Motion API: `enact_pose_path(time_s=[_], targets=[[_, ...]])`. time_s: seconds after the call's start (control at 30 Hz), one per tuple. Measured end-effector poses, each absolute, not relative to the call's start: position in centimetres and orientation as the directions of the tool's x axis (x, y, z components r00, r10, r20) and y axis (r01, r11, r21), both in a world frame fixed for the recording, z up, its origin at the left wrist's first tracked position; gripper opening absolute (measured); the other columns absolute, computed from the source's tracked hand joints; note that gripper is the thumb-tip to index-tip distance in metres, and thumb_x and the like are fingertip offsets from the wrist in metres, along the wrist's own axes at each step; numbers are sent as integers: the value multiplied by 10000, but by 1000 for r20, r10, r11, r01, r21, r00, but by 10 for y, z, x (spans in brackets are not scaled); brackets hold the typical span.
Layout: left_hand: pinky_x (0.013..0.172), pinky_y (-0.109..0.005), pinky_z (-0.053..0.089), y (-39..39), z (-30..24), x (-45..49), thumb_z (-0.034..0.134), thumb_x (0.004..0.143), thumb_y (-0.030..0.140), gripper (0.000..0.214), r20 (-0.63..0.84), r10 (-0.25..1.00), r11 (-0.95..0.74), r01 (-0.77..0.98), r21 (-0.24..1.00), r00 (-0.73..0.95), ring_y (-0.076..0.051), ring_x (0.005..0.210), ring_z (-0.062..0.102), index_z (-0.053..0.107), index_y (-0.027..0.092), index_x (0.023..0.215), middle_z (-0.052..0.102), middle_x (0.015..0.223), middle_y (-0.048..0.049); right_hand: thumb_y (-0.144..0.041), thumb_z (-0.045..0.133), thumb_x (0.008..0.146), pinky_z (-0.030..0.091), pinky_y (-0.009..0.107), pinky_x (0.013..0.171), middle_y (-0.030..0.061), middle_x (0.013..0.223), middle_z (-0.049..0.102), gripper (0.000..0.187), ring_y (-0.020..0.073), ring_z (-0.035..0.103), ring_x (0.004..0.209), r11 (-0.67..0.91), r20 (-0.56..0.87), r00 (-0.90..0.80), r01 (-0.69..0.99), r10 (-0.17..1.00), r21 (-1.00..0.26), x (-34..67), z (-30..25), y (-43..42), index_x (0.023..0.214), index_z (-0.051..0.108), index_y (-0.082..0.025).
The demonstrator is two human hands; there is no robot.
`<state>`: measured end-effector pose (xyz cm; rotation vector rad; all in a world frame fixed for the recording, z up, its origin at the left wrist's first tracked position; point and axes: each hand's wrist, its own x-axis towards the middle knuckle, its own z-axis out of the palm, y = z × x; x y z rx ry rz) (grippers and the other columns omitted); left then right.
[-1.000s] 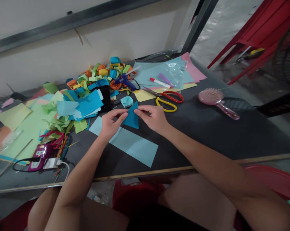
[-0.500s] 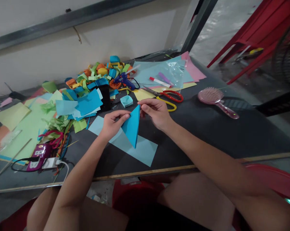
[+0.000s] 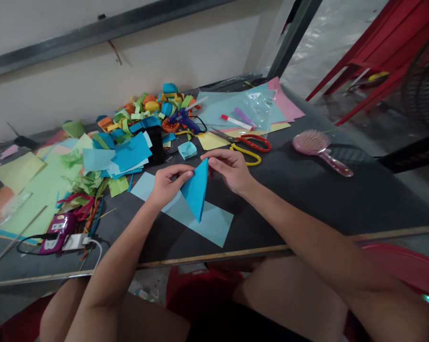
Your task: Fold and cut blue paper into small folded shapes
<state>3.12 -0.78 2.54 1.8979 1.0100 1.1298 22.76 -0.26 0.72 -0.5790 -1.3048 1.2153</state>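
Both my hands hold a folded blue paper triangle (image 3: 196, 190) above the dark table (image 3: 307, 190). My left hand (image 3: 167, 184) pinches its left corner. My right hand (image 3: 230, 170) pinches the top corner between thumb and fingers. The triangle's long point hangs down over a light blue paper strip (image 3: 214, 223) that lies flat on the table under my hands.
A heap of coloured paper scraps (image 3: 143, 114) and a blue glue gun (image 3: 184, 118) lie at the back. Red and yellow scissors (image 3: 252, 145), a marker (image 3: 236, 122) and a pink hairbrush (image 3: 319, 145) sit to the right. A purple device (image 3: 55, 232) with cables lies at the left.
The blue triangle has been turned from lying nearly flat to standing on edge with its point down. My right hand shifted its grip to the top corner.
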Motion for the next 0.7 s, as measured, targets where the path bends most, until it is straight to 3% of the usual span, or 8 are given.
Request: enact_pose_path(time_s=[0.37, 0.47, 0.7], targets=[[647, -268, 512, -10, 25, 33, 661, 817, 510, 343, 307, 896, -390, 234, 891, 322, -173, 746, 659, 757, 185, 869, 746, 833, -66, -419, 728, 805, 474, 242, 485, -30, 607, 635, 175, 100, 555, 504, 323, 373, -137, -290, 918, -901, 228, 8, -4, 856, 755, -253], [626, -262, 502, -11, 27, 33, 630, 819, 564, 401, 221, 891, -324, 213, 922, 396, -160, 716, 637, 742, 184, 880, 727, 819, -52, -466, 731, 786, 481, 259, 502, -27, 600, 621, 226, 108, 550, 509, 290, 331, -122, -269, 936, -919, 227, 8, -5, 855, 749, -252], [486, -234, 458, -13, 23, 37, 703, 749, 571, 411, 27, 846, -174, 228, 958, 532, -116, 530, 563, 658, 164, 709, 630, 614, -3, -498, 742, 763, 448, 256, 486, -31, 581, 600, 271, 104, 525, 494, 271, 307, -96, -278, 947, -922, 226, 5, -2, 841, 740, -239]])
